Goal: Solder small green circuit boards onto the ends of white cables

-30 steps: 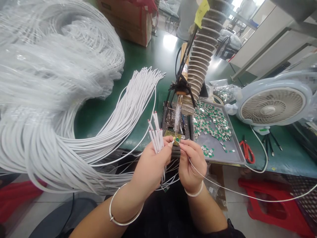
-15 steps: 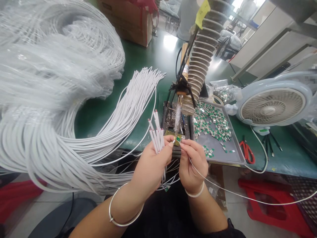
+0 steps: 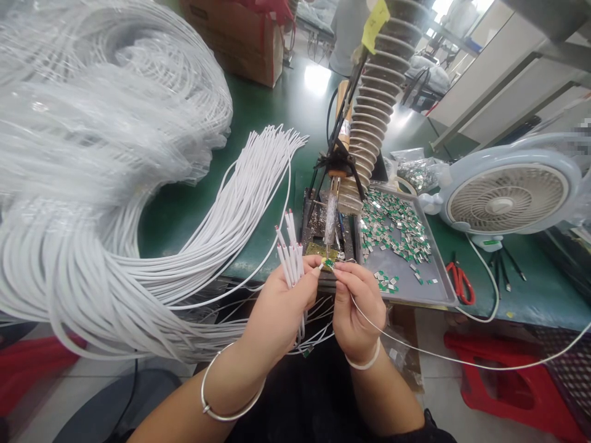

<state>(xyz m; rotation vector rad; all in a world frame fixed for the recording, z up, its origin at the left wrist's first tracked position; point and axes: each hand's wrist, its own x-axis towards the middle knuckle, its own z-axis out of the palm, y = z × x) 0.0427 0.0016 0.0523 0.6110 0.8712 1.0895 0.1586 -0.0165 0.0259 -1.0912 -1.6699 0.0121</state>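
Observation:
My left hand [image 3: 284, 307] is closed around several white cables [image 3: 290, 258] with reddish tips standing up from the fist. Its thumb and finger also pinch one cable end beside a small green circuit board [image 3: 329, 263]. Opposite it, my right hand [image 3: 359, 307] is closed in a pinch on a thin solder wire [image 3: 443, 357] that trails off to the right. The fingertips of this hand are close to the board; whether they touch it is hard to see. A soldering iron [image 3: 331, 215] is fixed tip-down in a stand, its tip at the board.
A grey tray [image 3: 436, 271] of small boards lies right of the iron, with red-handled pliers [image 3: 460, 283] and a fan [image 3: 508, 197] beyond. A ribbed hose [image 3: 381, 92] hangs behind the iron. Bundled white cables [image 3: 194, 258] cover the left side, partly wrapped in plastic.
Both hands have shifted slightly left, and the small board has moved slightly left and down under the iron's tip. The solder wire's trailing part sits a little higher at the right.

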